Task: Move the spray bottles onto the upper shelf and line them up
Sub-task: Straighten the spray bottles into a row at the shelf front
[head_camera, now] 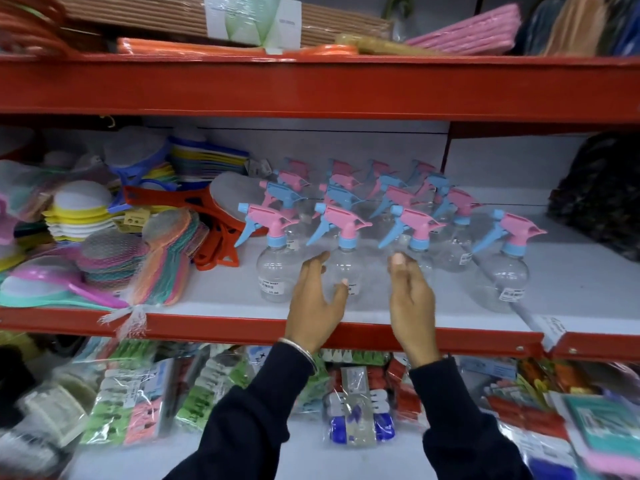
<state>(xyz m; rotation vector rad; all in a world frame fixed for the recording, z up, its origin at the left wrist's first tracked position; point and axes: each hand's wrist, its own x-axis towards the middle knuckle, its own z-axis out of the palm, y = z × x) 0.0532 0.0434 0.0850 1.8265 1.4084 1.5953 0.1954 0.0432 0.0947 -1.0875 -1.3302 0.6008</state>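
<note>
Several clear spray bottles with pink and blue trigger heads stand in rows on the white shelf (221, 289) with a red front edge. The front row has a left bottle (275, 268), a middle bottle (346, 268), a third bottle (417, 251) and a separate one (502, 275) at the right. My left hand (317, 303) is open beside the middle bottle, fingers apart, thumb near its label. In front of the third bottle, my right hand (412, 299) is open too. Neither hand grips a bottle.
Left of the bottles lie stacked mesh scrubbers (110, 254) and an orange plastic item (214, 237). A dark bag (599, 195) sits at the far right. The red shelf above (311, 84) carries pink and brown flat goods. Packaged goods (138, 403) fill the shelf below.
</note>
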